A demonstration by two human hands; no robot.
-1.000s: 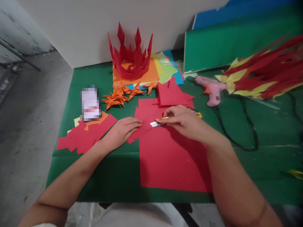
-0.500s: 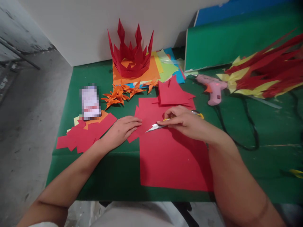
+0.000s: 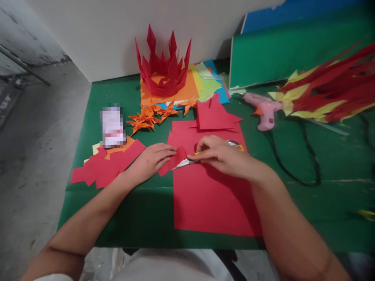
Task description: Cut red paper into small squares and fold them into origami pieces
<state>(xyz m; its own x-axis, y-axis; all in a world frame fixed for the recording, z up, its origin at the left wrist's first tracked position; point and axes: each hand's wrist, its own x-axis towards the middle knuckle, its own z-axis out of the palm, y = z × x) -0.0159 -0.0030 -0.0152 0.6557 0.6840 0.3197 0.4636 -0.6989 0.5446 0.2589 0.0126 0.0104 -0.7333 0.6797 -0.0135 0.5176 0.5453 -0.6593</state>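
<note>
My right hand (image 3: 212, 154) is closed around scissors (image 3: 184, 162) with yellow and black handles. Their silver blades point left, with the tip at the lower edge of a small red paper piece (image 3: 167, 166). Part of that piece bulges up slightly beside the blades. With fingers stretched out flat, my left hand (image 3: 154, 158) presses on the left side of the same piece. Beneath the right hand lies a large red paper sheet (image 3: 215, 207), and the small piece overlaps its left edge. Red paper squares (image 3: 212, 115) are piled at the sheet's far end.
Red paper scraps (image 3: 107, 168) and a phone (image 3: 113, 127) lie left. Behind are orange folded paper flowers (image 3: 145, 119) and a red paper crown (image 3: 164, 78). A pink glue gun (image 3: 263, 109) with a black cord (image 3: 281, 171) lies right, beside red and yellow paper strips (image 3: 331, 86).
My right hand and the scissors have moved left, bringing the blades to the small red piece, part of which now bulges upward. My left hand stays in place.
</note>
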